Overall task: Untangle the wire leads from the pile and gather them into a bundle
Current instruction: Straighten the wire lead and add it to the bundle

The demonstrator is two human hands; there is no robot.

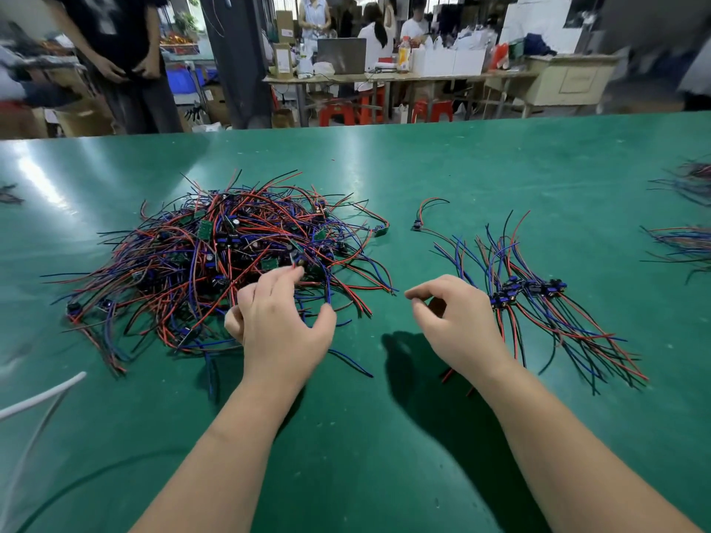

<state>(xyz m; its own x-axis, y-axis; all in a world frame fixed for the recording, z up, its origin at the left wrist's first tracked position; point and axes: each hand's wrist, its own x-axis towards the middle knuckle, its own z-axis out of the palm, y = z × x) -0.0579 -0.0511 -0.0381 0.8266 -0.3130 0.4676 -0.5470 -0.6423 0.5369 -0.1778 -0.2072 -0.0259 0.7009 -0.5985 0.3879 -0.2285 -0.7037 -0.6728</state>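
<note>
Worker is sorting tangled wire leads on a green surface (461, 178).
Left fingers (284, 277) are reaching into the pile (215, 248) ahead, grip unclear; right fingers (423, 292) are curling loosely, empty, the gathered bundle (538, 298) just right.

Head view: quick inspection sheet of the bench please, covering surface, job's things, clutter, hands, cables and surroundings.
Surface: green table mat, glossy.
Job's things: tangled pile of wire leads on the left; sorted bundle on the right; one loose lead between them.
Clutter: more lead bundles at the right edge.
Hands: left hand curled into the pile's near edge, grip unclear; right hand loosely curled, holding nothing, beside the bundle.
Cables: white cable at the left edge.
Surroundings: standing person, people at a far table, red stools.
</note>
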